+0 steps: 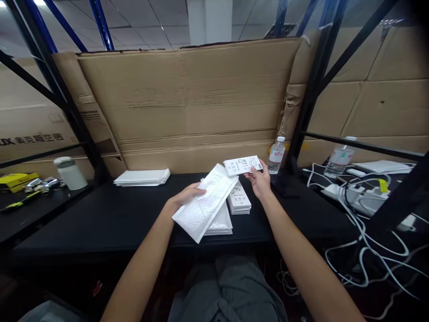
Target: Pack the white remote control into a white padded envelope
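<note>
My left hand (pixel 189 195) grips a white padded mailer (pixel 205 203), held tilted above the table. Between the thumb and fingers of my right hand (pixel 260 180) is a flat white printed box (pixel 243 165), its near end at the mailer's upper end. Whether the box's tip is inside the mailer I cannot tell. Below them lies a stack of similar white boxes (pixel 240 203), partly hidden by the held box and mailer. Beside that stack, under the held mailer, are more white padded mailers (pixel 219 223).
A flat pile of white mailers (pixel 142 177) lies at the back left of the black table (pixel 134 219). A water bottle (pixel 276 155) stands at the back right, near a dark rack post (pixel 310 96). White cables (pixel 363 241) tangle at the right. Cardboard (pixel 197 98) walls the back.
</note>
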Tool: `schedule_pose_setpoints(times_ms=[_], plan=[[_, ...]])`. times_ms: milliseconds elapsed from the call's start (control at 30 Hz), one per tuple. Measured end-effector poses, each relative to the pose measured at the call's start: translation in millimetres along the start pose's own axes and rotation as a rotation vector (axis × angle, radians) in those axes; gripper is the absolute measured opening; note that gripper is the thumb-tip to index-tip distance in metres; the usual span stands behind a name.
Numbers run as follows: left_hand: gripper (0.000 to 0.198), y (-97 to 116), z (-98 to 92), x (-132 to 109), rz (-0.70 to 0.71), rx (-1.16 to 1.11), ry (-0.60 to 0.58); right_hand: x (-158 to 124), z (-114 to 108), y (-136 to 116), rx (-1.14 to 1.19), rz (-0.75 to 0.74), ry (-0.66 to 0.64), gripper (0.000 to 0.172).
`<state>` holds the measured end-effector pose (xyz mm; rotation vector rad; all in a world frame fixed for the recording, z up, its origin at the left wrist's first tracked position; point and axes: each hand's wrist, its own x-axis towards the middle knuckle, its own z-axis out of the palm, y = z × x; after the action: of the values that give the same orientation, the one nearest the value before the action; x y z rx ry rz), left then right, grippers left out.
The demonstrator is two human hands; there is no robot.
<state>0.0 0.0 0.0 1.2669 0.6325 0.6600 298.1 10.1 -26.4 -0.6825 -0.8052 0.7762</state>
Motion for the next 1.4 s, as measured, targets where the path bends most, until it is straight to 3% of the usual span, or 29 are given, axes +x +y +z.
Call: schedule_pose_setpoints(times_ms=[667, 1133, 1400], plan=[[0.048, 0.1, -3.4, 1.6, -0.005, 0.014, -0.033, -0.5, -3.6, 2.1, 0.011, 0.084, -0.084, 0.062], [0.058, -5.3, -7.4, 5.5, 0.007, 0.037, -0.112, -1.2, -0.3, -3.5, 0.080, 0.211, -0.095, 0.046], [0.048, -2.7, -6.8, 4.8, 0.016, 0.075, -0.015, -1.7, 1.0, -2.3, -0.010, 0.228, -0.118, 0.044]])
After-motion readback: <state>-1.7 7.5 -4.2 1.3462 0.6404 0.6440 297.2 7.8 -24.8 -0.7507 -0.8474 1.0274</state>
